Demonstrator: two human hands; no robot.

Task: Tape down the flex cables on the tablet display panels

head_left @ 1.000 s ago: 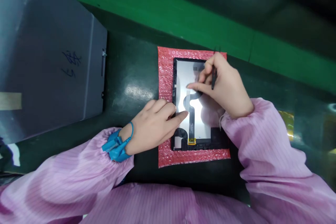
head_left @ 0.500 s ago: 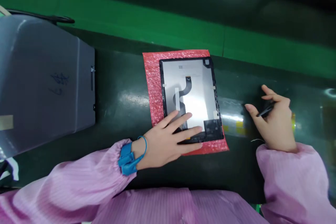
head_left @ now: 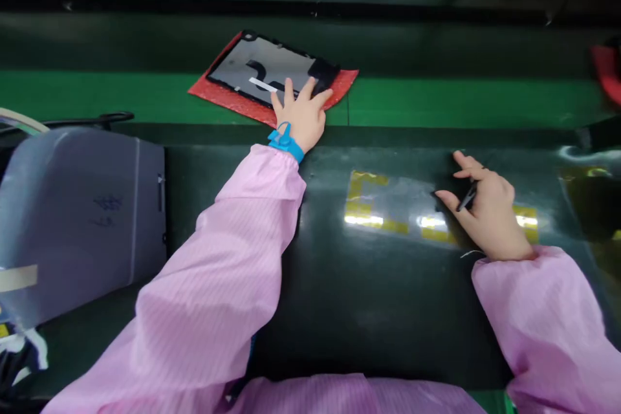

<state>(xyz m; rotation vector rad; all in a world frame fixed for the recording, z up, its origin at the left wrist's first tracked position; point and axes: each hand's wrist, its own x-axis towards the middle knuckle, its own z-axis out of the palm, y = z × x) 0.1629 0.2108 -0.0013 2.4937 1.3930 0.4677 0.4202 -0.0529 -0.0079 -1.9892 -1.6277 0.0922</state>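
Note:
Up on the green strip beyond the mat lies a tablet screen (head_left: 286, 59), back side up, with a dark ribbon cable and a strip of white tape. Beneath it is a red bubble-wrap sheet (head_left: 228, 101), turned at an angle. My left hand (head_left: 303, 113) rests on the near right part of the screen, fingers spread flat, with a blue wrist strap at its wrist. Over the mat at the right, my right hand (head_left: 488, 213) holds a slim black pointed tool (head_left: 468, 196) in its curled fingers; thumb and forefinger stand apart. The tool's exact kind is unclear.
A grey plastic bin (head_left: 87, 220) with handwriting stands at the left. Yellow tape marks (head_left: 359, 207) under a clear film lie on the dark mat (head_left: 378, 297). Another red piece (head_left: 609, 74) shows at the far right edge.
My left hand has moved the screen and its red bubble wrap away from me and leftward, off the mat onto the green strip, turning them. My right hand stays nearly in place.

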